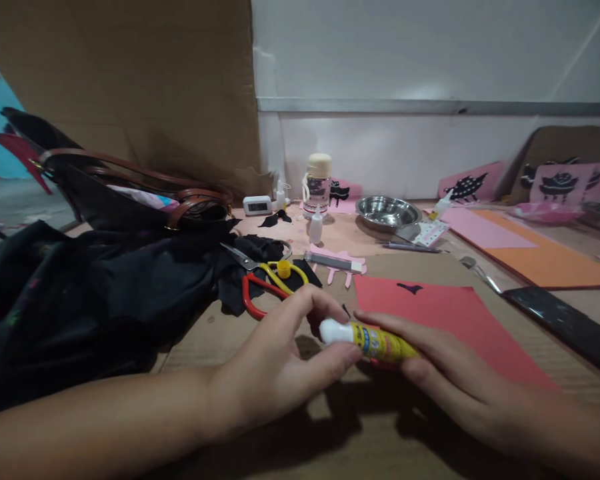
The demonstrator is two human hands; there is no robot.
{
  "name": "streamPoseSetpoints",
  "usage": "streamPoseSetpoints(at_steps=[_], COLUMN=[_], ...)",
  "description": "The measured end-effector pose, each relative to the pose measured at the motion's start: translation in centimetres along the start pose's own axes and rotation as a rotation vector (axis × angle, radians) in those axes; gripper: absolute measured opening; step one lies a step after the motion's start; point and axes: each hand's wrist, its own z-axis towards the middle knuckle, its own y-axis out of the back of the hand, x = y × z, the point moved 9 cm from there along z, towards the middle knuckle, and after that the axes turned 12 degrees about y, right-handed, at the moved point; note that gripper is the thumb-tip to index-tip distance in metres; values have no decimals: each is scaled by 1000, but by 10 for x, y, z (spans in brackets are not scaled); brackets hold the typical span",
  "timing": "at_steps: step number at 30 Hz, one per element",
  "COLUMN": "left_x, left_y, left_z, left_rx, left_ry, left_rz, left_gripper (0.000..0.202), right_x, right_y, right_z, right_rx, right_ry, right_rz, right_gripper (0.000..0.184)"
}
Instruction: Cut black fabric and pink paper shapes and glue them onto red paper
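A yellow glue stick (380,343) with a white end points to the left, held between both hands above the table. My right hand (460,373) grips its yellow body, thumb below and fingers above. My left hand (285,360) closes thumb and fingers around the white end. Just behind lie scissors (265,283) with one red and one yellow handle, blades apart. A small yellow cap (283,269) rests by the yellow handle. Under and beyond my right hand is a red paper sheet (430,300) with a small black cutout (410,288) on it.
Black fabric (105,300) and a dark bag (125,200) fill the left. Further back are a digital clock (257,205), a bottle (318,187), a squeeze bottle (316,230) and a metal bowl (389,213). Orange paper (555,257) and a black strap-like piece (555,320) lie right.
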Motion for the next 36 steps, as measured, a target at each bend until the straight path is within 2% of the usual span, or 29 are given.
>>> streamPoseSetpoints(at_steps=[3,6,8,11,14,16,20,23,25,27,31,36], left_x=[21,24,15,-8,-21,-17,6,15,11,0,-16,-8], left_y=[-8,-14,-12,-6,-3,-3,-6,-13,-15,-11,-5,-3], left_z=[7,6,3,-4,-9,-6,4,5,4,1,-6,-2], left_rx=[68,123,127,89,75,70,88,147,164,147,108,84], left_ry=[206,247,175,-51,-183,-146,82,181,143,29,-179,-146], left_rz=[-152,-217,-157,-11,59,50,-116,-225,-209,-128,65,108], left_gripper=[23,26,23,17,16,18,23,25,24,21,16,19], right_x=[-4,-2,7,22,27,21,0,1,8,12,7,1], right_y=[-8,-16,-14,-6,-5,-6,-17,-22,-17,-11,-11,-14], right_z=[6,7,6,4,4,6,7,6,5,2,-3,3], right_rx=[52,136,140,113,141,133,156,205,182,180,226,134], right_ry=[-30,-1,99,245,246,171,-44,-39,45,91,10,-73], right_rz=[-41,2,3,-32,21,28,16,34,8,22,173,169], right_gripper=[52,54,59,61,56,53,53,47,48,52,52,46])
